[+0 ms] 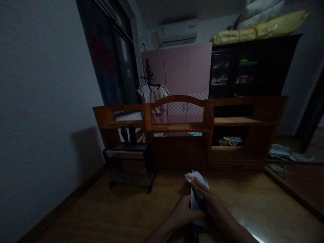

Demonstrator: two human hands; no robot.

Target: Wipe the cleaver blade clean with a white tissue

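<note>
Hands at work: over a honey-brown wooden tabletop (121, 216), a person's left hand (183, 212) and right hand (209, 197) meet around a crumpled white sheet, paper or thin cloth (198, 174), and a slim dark object (194, 233) with a handle-like lower end

Left fingers: curled about the dark object, the thumb laid across its near side; the tips behind it are hidden

Right fingers: close together and stretched forward, pressing the white sheet against what lies beneath (its thumb cannot be made out in this dim light)

White sheet: in both hands, right of the rack, its upper corner jutting past the right fingertips

Done so far: the sheet is in place against the dark object, with both hands closed in on the pair; this reads as work well under way

Left to do: the object and sheet have not been set down, and the lower end shows uncovered; how much of the rest is finished, the shadows do not tell

Rack: a black-framed box with dark, glossy sides (129, 168) stands on the tabletop to the left, apart from the hands, two black rounded handles (132, 135) rising from its top

Backdrop: a brown wooden shelf unit with an arched centre (178, 98) at the tabletop's far edge
</note>
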